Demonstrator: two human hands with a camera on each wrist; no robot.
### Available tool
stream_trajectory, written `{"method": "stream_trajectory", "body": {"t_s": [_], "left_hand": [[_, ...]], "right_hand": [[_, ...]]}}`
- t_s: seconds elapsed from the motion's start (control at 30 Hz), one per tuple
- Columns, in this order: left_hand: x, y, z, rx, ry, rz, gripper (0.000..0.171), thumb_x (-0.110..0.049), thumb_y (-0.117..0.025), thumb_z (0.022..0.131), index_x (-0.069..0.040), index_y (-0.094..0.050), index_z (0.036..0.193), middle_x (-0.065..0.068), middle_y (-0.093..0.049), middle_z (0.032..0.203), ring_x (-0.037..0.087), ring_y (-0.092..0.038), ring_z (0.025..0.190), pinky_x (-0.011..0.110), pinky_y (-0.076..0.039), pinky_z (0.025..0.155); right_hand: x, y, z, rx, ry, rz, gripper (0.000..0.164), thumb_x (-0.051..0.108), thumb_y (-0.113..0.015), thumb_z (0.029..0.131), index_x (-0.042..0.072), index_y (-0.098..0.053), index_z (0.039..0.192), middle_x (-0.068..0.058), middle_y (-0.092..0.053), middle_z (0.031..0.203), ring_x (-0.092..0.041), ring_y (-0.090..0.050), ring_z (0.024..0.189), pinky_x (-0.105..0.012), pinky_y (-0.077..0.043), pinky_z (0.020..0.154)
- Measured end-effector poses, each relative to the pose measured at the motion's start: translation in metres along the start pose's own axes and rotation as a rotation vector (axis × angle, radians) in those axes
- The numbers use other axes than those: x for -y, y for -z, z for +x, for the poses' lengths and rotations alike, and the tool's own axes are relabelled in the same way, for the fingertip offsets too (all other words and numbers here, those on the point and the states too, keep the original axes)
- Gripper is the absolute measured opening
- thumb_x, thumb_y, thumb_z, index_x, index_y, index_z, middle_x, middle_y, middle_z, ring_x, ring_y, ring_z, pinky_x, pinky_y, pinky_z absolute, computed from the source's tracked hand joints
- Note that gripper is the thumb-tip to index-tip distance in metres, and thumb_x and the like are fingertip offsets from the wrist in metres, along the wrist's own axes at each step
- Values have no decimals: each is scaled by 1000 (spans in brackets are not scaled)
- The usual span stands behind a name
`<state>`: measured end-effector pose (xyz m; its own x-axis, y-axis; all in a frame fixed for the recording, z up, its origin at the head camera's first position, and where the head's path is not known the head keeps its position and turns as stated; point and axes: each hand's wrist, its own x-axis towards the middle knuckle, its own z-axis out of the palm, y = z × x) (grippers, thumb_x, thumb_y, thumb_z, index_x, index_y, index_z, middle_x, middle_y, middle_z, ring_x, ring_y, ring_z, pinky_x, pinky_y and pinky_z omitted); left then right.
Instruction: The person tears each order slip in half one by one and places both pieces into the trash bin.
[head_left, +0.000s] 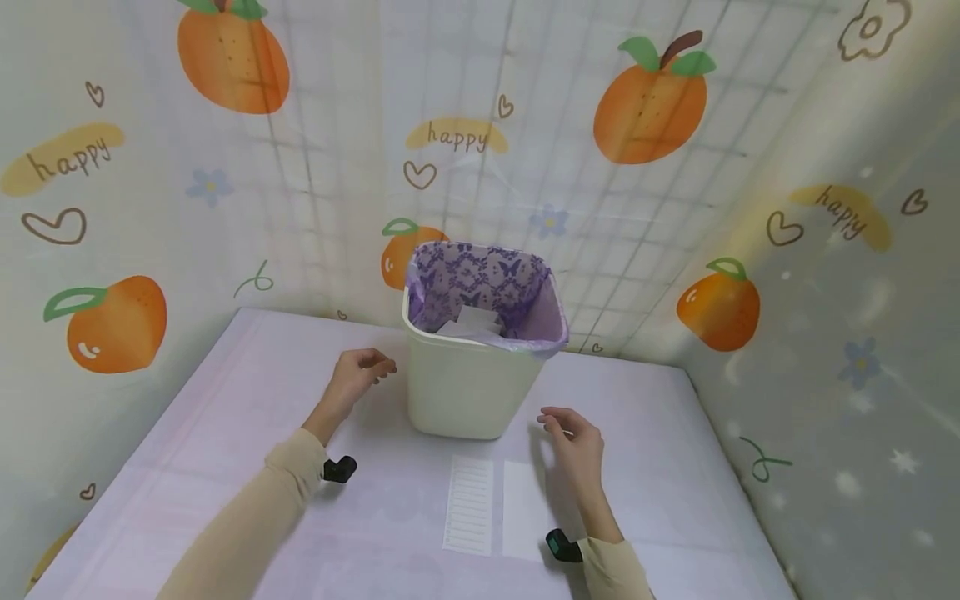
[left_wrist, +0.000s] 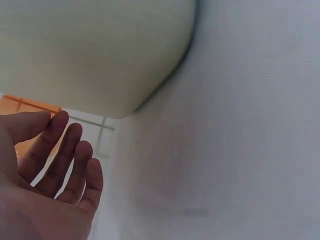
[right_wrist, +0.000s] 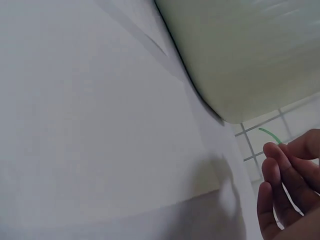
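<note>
A cream-coloured trash bin point(head_left: 465, 387) stands upright on the table, lined with a purple bag point(head_left: 480, 271) patterned with butterflies and flowers. White paper pieces point(head_left: 480, 319) lie inside it. To the left of the bin hovers my left hand point(head_left: 358, 377), fingers loosely bent and nothing between them; the left wrist view shows this hand point(left_wrist: 55, 175) just beside the bin wall point(left_wrist: 95, 55). My right hand point(head_left: 579, 446) is at the bin's lower right, relaxed and empty. Between my wrists lie a lined paper slip point(head_left: 468, 504) and a blank white slip point(head_left: 522, 508).
A pale lilac cloth covers the table point(head_left: 300, 383). Behind and at both sides hang white curtains point(head_left: 337, 192) printed with oranges, hearts and the word "happy". A small black device sits at each wrist, beside beige sleeves point(head_left: 240, 508).
</note>
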<state>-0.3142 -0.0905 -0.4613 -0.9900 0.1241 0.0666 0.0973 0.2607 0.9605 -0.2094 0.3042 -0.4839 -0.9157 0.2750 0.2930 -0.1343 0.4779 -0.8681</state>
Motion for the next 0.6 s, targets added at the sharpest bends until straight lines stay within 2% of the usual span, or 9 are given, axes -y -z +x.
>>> {"method": "stream_trajectory", "body": {"t_s": [0.13, 0.4, 0.6], "left_hand": [[10, -4, -4, 4, -8, -19, 22, -21, -70, 101, 0, -77, 107, 15, -78, 106, 25, -67, 99, 34, -55, 86], [33, -16, -14, 17, -2, -34, 20, -24, -72, 101, -5, -78, 101, 14, -77, 104, 28, -67, 98, 32, -52, 84], [44, -26, -28, -45, -55, -53, 16, -23, -73, 100, -8, -78, 98, 6, -78, 100, 20, -67, 96, 29, -53, 86]], "right_hand": [[-3, -4, -3, -1, -22, 26, 12, 10, -70, 101, 7, -80, 108, -9, -81, 100, -10, -73, 90, -11, -53, 79], [-9, -14, -12, -6, -86, 28, 12, 16, -75, 99, 10, -80, 109, -7, -81, 104, -16, -74, 95, -10, -51, 82], [-13, -15, -21, 21, -46, 47, 19, 23, -77, 98, 10, -79, 112, -5, -80, 109, -14, -73, 101, -11, -49, 89]]}}
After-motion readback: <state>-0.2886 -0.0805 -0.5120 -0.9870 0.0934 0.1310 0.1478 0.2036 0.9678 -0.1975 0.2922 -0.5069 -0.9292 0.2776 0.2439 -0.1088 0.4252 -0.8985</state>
